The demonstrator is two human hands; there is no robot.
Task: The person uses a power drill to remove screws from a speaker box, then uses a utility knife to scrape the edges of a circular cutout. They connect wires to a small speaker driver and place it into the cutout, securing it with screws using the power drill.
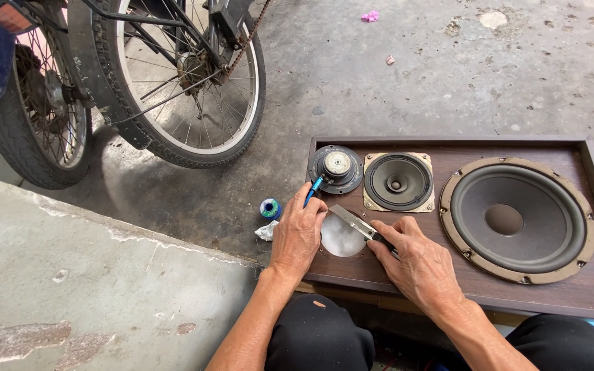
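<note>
The left hand [299,230] rests on the near left corner of the speaker cabinet panel [462,271], which lies flat on the concrete floor [407,75]. Its fingers are closed around a blue-handled tool [313,189]; only the handle end shows, and the tip lies against the rim of the small loose speaker driver [337,168], so the tool type cannot be determined. The right hand [417,264] lies to the right of the left hand, its fingers pinched on a flat metal blade [353,220] that slants to the far left. The handle of the blade is hidden under the fingers. The blade crosses the round cutout [342,240] in the panel, which both hands partly cover.

Right of the loose driver sits a mid-size driver on a square frame [398,182]; the large woofer [518,220] is further right. A solder spool [270,208] stands on the floor just left of the panel. Two bicycle wheels [194,89] at far left are cut off by the frame edge.
</note>
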